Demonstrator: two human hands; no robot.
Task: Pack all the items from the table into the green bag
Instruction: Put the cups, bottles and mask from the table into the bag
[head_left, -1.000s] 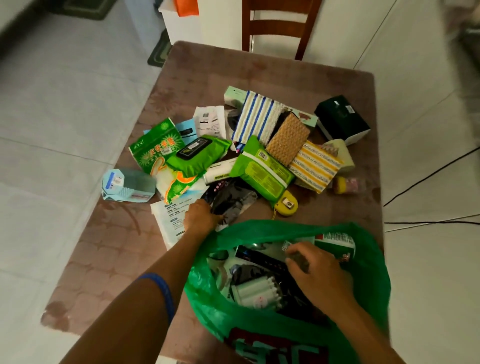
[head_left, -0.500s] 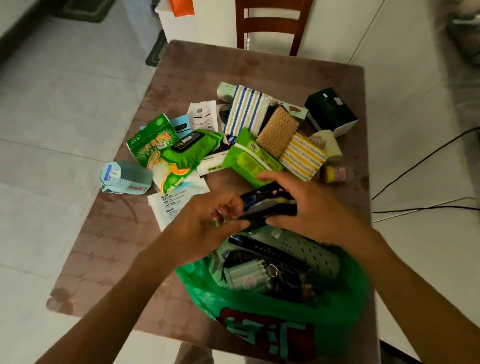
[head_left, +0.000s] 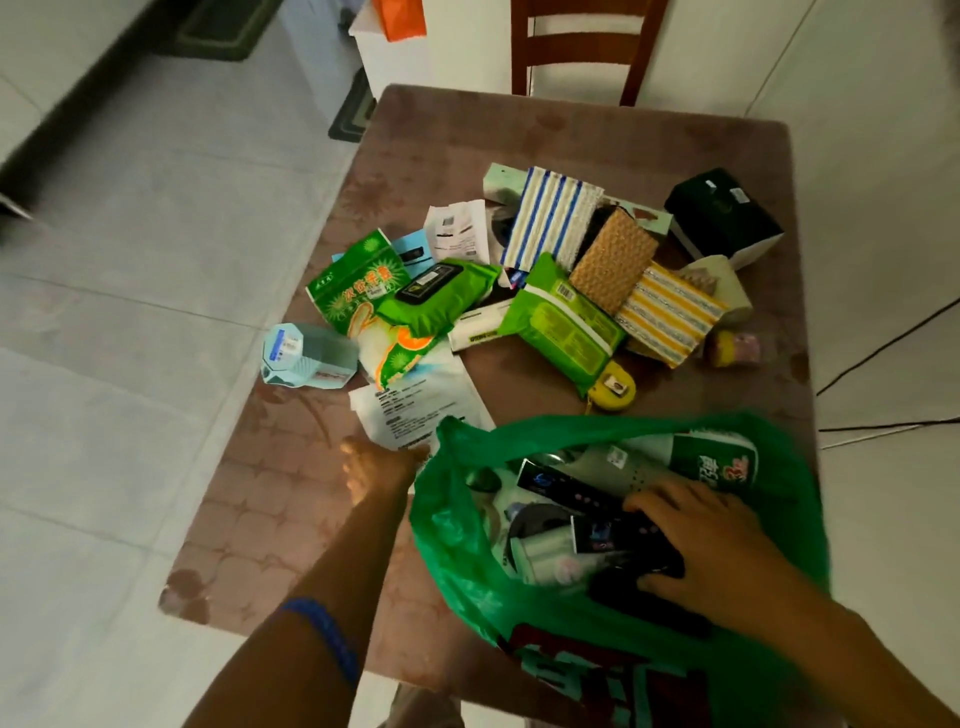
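Green bag sits open at the near edge of the tabletop, w/ its mouth facing up. Right hand is inside the bag, palm down; its grip is closed on a dark flat packet lying on top of the contents. Beside it in the bag: another dark packet, white rolls and a green-and-white pack at the far side. Left hand is at the bag's left rim, blurred; can't tell if that grip pinches the plastic or just touches it. A blue band shows on the left forearm.

Still on the tabletop beyond the bag: white printed sheet just by the left hand, yellow tape measure, two green wet-wipe packs, blue-striped cloth, tan sponge, yellow-striped cloth, dark box, pale blue box near the left edge.
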